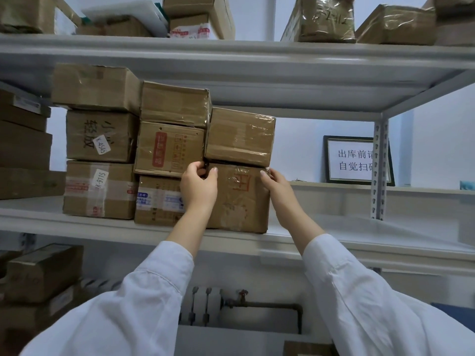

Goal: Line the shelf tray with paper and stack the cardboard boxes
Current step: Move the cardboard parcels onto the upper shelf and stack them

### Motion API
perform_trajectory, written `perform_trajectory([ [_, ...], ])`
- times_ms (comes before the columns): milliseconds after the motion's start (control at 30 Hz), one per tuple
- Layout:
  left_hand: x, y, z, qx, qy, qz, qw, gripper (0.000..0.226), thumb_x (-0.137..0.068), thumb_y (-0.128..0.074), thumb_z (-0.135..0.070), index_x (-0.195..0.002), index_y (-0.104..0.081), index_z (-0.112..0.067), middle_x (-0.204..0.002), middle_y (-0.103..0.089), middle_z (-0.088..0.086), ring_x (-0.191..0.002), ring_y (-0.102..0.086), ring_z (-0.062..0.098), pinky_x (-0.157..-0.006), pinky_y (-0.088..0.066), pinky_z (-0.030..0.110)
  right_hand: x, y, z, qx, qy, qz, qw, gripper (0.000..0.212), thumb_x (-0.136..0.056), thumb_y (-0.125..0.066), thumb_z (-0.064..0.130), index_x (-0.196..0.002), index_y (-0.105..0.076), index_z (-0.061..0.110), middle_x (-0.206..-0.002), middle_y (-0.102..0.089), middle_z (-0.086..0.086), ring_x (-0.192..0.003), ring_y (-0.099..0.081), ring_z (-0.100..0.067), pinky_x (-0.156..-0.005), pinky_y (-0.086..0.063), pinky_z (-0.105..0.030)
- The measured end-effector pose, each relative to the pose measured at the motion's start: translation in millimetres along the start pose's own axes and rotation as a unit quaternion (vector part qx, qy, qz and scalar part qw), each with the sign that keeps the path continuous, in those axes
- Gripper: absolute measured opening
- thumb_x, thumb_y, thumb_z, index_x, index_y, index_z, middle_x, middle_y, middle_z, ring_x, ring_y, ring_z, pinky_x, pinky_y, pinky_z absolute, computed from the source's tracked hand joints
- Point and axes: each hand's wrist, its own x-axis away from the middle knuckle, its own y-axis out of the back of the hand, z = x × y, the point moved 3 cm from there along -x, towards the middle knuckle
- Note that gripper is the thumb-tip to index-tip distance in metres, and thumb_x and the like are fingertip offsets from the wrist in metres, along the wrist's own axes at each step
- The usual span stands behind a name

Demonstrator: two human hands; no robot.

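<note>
Several taped cardboard boxes stand stacked in three columns on the middle shelf tray [359, 237]. The right column has a lower box [239, 199] with a red stamp and an upper box [240, 136] resting on it. My left hand [199, 186] grips the lower box's upper left corner, fingers curled over its top edge. My right hand [276, 185] holds its upper right corner. White paper [385, 227] lies on the shelf tray to the right of the boxes.
A perforated upright post [380, 170] stands at the right. Behind it is a framed sign [356, 159] on a ledge. More boxes fill the top shelf [257, 51] and the left side. A radiator with a pipe [270, 305] sits below.
</note>
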Motion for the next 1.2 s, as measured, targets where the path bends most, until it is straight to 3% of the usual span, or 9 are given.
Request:
perform_trajectory([
  [200, 18, 3, 9, 0.062, 0.029, -0.025, 0.997, 0.029, -0.091, -0.056, -0.023, -0.119, -0.053, -0.014, -0.120, -0.056, 0.002, -0.108, -0.052, 0.017, -0.087, -0.042, 0.028, 18, 10, -7, -0.023, -0.007, -0.004, 1.000, 0.062, -0.097, -0.047, 0.036, -0.149, -0.022, 0.015, -0.150, -0.034, -0.003, -0.138, -0.035, -0.019, -0.112, -0.030, -0.034],
  [300, 39, 3, 12, 0.128, 0.038, -0.045, 0.990, 0.022, -0.090, -0.054, -0.015, -0.111, -0.052, -0.016, -0.109, -0.054, 0.000, -0.094, -0.051, 0.011, -0.075, -0.039, 0.018, 35, 18, -8, -0.022, 0.014, -0.054, 0.998, 0.046, -0.097, -0.049, 0.029, -0.138, -0.043, 0.010, -0.127, -0.053, -0.003, -0.114, -0.050, -0.015, -0.093, -0.041, -0.027],
  [367, 56, 0, 15, 0.172, 0.049, -0.052, 0.983, 0.018, -0.089, -0.052, -0.011, -0.105, -0.050, -0.018, -0.100, -0.054, -0.002, -0.085, -0.050, 0.008, -0.068, -0.039, 0.013, 46, 23, -12, -0.007, 0.027, -0.083, 0.996, 0.027, -0.096, -0.051, 0.025, -0.116, -0.059, 0.008, -0.101, -0.060, 0.004, -0.093, -0.054, -0.009, -0.078, -0.042, -0.022],
  [433, 73, -5, 18, 0.212, 0.063, -0.058, 0.974, 0.017, -0.090, -0.050, -0.007, -0.103, -0.049, -0.018, -0.091, -0.052, -0.007, -0.079, -0.049, 0.004, -0.064, -0.040, 0.006, 57, 28, -17, 0.004, 0.032, -0.084, 0.996, 0.015, -0.095, -0.051, 0.021, -0.095, -0.063, 0.012, -0.087, -0.061, 0.005, -0.081, -0.054, -0.008, -0.073, -0.042, -0.022],
  [600, 106, -26, 28, 0.283, 0.106, -0.047, 0.952, 0.020, -0.089, -0.045, 0.000, -0.100, -0.045, -0.017, -0.080, -0.055, -0.005, -0.068, -0.052, 0.010, -0.065, -0.041, 0.019, 78, 41, -40, 0.014, 0.009, -0.042, 0.999, 0.017, -0.095, -0.050, 0.012, -0.086, -0.065, 0.008, -0.077, -0.063, -0.004, -0.069, -0.057, -0.011, -0.053, -0.042, -0.006],
  [767, 137, -49, 39, 0.286, 0.134, -0.012, 0.949, 0.023, -0.088, -0.043, 0.003, -0.080, -0.052, -0.016, -0.067, -0.055, 0.000, -0.058, -0.050, 0.009, -0.053, -0.041, 0.014, 93, 63, -70, 0.022, -0.033, -0.021, 0.999, 0.016, -0.095, -0.051, 0.010, -0.089, -0.065, 0.004, -0.075, -0.063, -0.007, -0.059, -0.058, -0.003, -0.050, -0.041, -0.006],
  [967, 174, -77, 63, 0.285, 0.182, -0.008, 0.941, 0.026, -0.086, -0.043, 0.004, -0.071, -0.053, -0.014, -0.060, -0.050, 0.003, -0.054, -0.046, 0.013, -0.050, -0.040, 0.016, 108, 88, -114, 0.075, -0.103, -0.017, 0.992, 0.021, -0.095, -0.051, 0.014, -0.099, -0.067, 0.001, -0.088, -0.066, -0.011, -0.067, -0.057, -0.010, -0.051, -0.042, -0.004],
  [1100, 203, -93, 93, 0.254, 0.225, 0.007, 0.941, 0.028, -0.087, -0.041, 0.003, -0.070, -0.052, -0.016, -0.060, -0.050, 0.002, -0.052, -0.046, 0.011, -0.049, -0.040, 0.016, 124, 101, -160, 0.103, -0.179, -0.010, 0.978, 0.019, -0.094, -0.054, 0.022, -0.098, -0.067, 0.009, -0.092, -0.066, -0.005, -0.080, -0.058, -0.014, -0.063, -0.044, -0.018],
  [1200, 225, -107, 125, 0.227, 0.290, 0.018, 0.930, 0.029, -0.088, -0.039, 0.003, -0.070, -0.050, -0.017, -0.060, -0.049, 0.004, -0.050, -0.043, 0.013, -0.045, -0.037, 0.016, 143, 109, -206, 0.114, -0.248, -0.019, 0.962, 0.027, -0.093, -0.056, 0.026, -0.112, -0.064, 0.008, -0.107, -0.063, -0.005, -0.100, -0.056, -0.019, -0.071, -0.042, -0.024],
])
